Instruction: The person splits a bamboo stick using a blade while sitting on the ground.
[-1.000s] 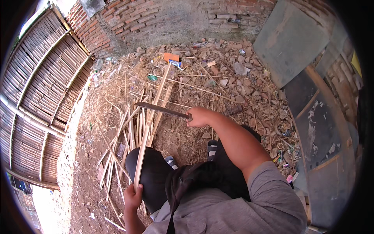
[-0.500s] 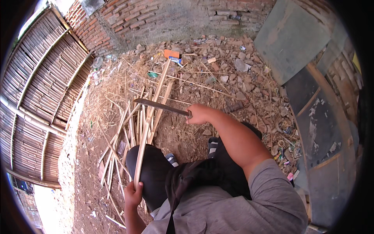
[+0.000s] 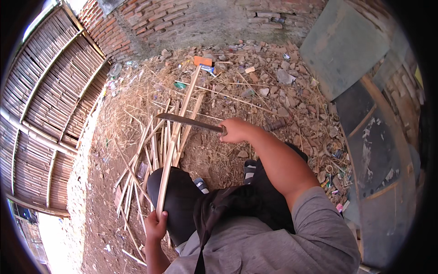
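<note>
Machete lowered onto bamboo strip vs 1 s ago; R hand fingers wrapped on handle, L hand fingers clamped on strip end, cut likely underway

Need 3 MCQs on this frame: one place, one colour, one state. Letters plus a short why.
1. Where does the knife blade lie?
A. across the long bamboo strip
B. flat on the ground by the brick wall
C. behind the person's back

2. What colour is the person's shirt sleeve?
A. red
B. grey
C. yellow

3. What is the left hand doing?
A. hanging open and empty
B. pressed flat on the ground
C. closed around the near end of the strip

Key: 1 A, the blade held by the right hand crosses the strip; 2 B, the sleeve is plainly grey; 3 C, the fingers wrap the strip's lower end beside the knee.
</note>
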A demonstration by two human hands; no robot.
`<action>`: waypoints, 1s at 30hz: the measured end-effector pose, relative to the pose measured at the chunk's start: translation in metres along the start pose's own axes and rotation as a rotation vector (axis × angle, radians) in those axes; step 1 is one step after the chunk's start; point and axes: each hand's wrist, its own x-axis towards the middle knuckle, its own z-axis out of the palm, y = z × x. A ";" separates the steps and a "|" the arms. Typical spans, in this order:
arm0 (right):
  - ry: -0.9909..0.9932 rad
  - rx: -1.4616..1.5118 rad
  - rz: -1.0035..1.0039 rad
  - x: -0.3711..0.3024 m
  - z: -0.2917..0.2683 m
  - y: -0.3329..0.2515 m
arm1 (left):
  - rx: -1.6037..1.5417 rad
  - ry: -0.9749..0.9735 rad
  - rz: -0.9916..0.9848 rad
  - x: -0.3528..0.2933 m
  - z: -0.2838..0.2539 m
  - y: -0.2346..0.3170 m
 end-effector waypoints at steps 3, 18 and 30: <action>0.004 -0.030 0.012 0.000 -0.011 0.007 | -0.009 0.021 0.015 0.000 0.000 0.000; -0.095 -0.102 0.084 0.002 -0.011 -0.003 | 0.092 -0.011 -0.025 0.002 -0.004 -0.002; -0.085 -0.138 -0.105 -0.006 0.002 -0.015 | 0.034 -0.025 -0.016 0.003 -0.003 -0.010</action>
